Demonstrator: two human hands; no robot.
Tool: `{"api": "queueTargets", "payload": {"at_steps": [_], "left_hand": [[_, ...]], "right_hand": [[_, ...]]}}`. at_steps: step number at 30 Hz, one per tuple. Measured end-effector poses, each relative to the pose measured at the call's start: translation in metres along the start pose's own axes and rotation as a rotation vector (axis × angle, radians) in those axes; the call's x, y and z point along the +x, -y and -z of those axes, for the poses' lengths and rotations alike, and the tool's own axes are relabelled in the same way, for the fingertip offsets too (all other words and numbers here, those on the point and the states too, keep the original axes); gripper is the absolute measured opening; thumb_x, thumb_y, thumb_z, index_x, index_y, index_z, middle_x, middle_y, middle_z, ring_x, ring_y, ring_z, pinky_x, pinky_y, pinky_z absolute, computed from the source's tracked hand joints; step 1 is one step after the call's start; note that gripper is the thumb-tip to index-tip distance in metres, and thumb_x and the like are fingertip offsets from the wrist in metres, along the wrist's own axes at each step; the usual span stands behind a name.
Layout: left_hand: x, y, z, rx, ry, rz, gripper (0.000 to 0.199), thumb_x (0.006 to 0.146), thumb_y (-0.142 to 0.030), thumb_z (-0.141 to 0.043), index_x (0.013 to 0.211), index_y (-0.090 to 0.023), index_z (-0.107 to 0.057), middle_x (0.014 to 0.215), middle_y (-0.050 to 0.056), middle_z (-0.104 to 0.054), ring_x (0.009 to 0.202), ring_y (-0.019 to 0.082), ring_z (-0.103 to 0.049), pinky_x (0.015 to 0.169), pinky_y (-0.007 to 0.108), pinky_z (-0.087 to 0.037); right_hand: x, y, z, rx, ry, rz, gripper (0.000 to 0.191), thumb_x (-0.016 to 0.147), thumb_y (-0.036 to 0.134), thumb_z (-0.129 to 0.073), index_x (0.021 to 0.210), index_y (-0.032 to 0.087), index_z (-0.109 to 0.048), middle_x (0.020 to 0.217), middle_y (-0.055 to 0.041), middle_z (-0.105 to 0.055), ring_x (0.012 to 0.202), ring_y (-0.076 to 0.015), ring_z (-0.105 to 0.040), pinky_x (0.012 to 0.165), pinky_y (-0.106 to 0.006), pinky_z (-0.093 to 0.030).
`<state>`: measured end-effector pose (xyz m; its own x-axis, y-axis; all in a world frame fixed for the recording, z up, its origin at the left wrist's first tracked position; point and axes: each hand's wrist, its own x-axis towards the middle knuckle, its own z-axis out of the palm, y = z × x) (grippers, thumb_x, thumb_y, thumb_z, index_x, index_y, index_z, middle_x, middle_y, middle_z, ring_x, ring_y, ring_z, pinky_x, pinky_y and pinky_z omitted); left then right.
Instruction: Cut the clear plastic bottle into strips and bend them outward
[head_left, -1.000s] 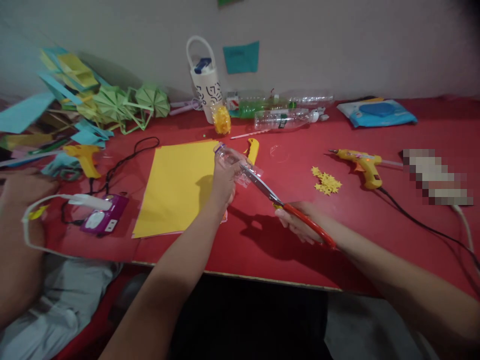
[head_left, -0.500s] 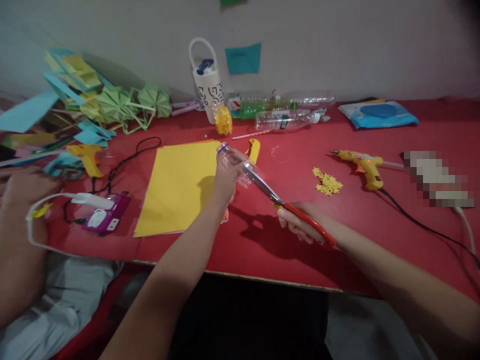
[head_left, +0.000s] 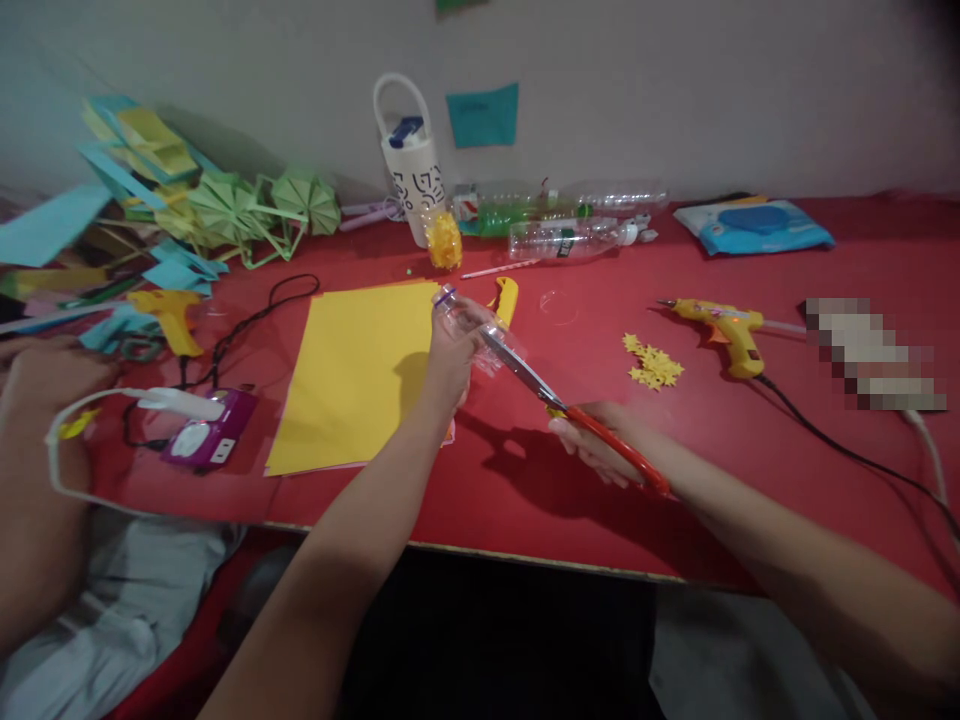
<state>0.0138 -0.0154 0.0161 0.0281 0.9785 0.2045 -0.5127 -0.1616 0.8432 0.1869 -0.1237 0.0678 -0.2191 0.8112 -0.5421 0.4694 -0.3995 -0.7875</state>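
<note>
Working above the red table: scissors at a clear bottle piece.
Yellow paper lies left of the left hand. The right hand grips the scissors; the left closes around the bottle piece, apparently steadying it against the blades. Yellow stars lie beyond the right grip.

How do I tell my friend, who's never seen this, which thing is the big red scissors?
Find the red table, then the right hand above it, right of the yellow paper. It holds the scissors, slanting up and left toward a clear plastic bottle in the left hand. Long silver blades and a red handle set them apart from the yellow glue gun farther right.
</note>
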Motion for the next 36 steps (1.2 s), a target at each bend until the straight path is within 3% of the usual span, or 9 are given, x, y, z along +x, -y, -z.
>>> {"api": "queueTargets", "payload": {"at_steps": [7, 11, 14, 23, 29, 36], "left_hand": [[0.001, 0.003, 0.003, 0.002, 0.003, 0.002, 0.045, 0.062, -0.02, -0.079, 0.091, -0.027, -0.046, 0.076, -0.004, -0.055, 0.086, 0.017, -0.062, 0.082, 0.035, -0.048], [-0.001, 0.002, 0.002, 0.009, 0.018, -0.007, 0.045, 0.061, -0.024, -0.082, 0.09, -0.027, -0.047, 0.076, -0.004, -0.057, 0.077, 0.015, -0.061, 0.079, 0.035, -0.049], [-0.003, 0.003, 0.0, 0.045, 0.034, -0.013, 0.044, 0.061, -0.024, -0.083, 0.089, -0.027, -0.05, 0.076, -0.004, -0.059, 0.074, 0.014, -0.061, 0.077, 0.033, -0.05], [-0.005, 0.003, -0.001, 0.036, 0.025, -0.018, 0.041, 0.064, -0.021, -0.081, 0.09, -0.026, -0.05, 0.076, -0.004, -0.058, 0.072, 0.014, -0.06, 0.075, 0.034, -0.05], [-0.005, 0.003, 0.0, 0.044, 0.002, 0.025, 0.044, 0.062, -0.01, -0.076, 0.092, -0.029, -0.05, 0.081, -0.003, -0.058, 0.085, 0.018, -0.062, 0.079, 0.036, -0.049], [-0.003, 0.005, 0.002, 0.065, 0.01, -0.007, 0.046, 0.063, -0.011, -0.076, 0.096, -0.028, -0.049, 0.08, -0.003, -0.058, 0.086, 0.018, -0.063, 0.08, 0.036, -0.05]], "right_hand": [[0.002, -0.003, 0.001, 0.009, 0.015, 0.012, 0.055, 0.064, 0.073, -0.064, 0.057, 0.022, -0.043, 0.036, 0.0094, -0.039, 0.027, -0.005, -0.037, 0.03, -0.02, -0.028], [0.005, -0.009, 0.003, 0.041, 0.083, 0.07, 0.059, 0.065, 0.079, -0.056, 0.059, 0.022, -0.046, 0.035, 0.0096, -0.038, 0.027, -0.0051, -0.037, 0.033, -0.02, -0.033], [0.005, -0.01, 0.003, 0.029, 0.067, 0.07, 0.057, 0.068, 0.078, -0.055, 0.061, 0.022, -0.047, 0.036, 0.0103, -0.037, 0.027, -0.0049, -0.037, 0.035, -0.021, -0.038], [0.0, 0.0, 0.0, 0.011, -0.006, -0.017, 0.057, 0.065, 0.076, -0.061, 0.058, 0.022, -0.044, 0.038, 0.0091, -0.039, 0.028, -0.0047, -0.036, 0.031, -0.02, -0.028], [0.001, 0.0, 0.0, 0.015, -0.006, -0.02, 0.056, 0.063, 0.073, -0.065, 0.057, 0.022, -0.043, 0.037, 0.0097, -0.039, 0.027, -0.0049, -0.037, 0.03, -0.02, -0.03], [0.002, -0.005, 0.0, 0.018, 0.016, 0.0, 0.053, 0.067, 0.071, -0.063, 0.058, 0.023, -0.043, 0.036, 0.0094, -0.039, 0.026, -0.0054, -0.038, 0.03, -0.02, -0.029]]}}
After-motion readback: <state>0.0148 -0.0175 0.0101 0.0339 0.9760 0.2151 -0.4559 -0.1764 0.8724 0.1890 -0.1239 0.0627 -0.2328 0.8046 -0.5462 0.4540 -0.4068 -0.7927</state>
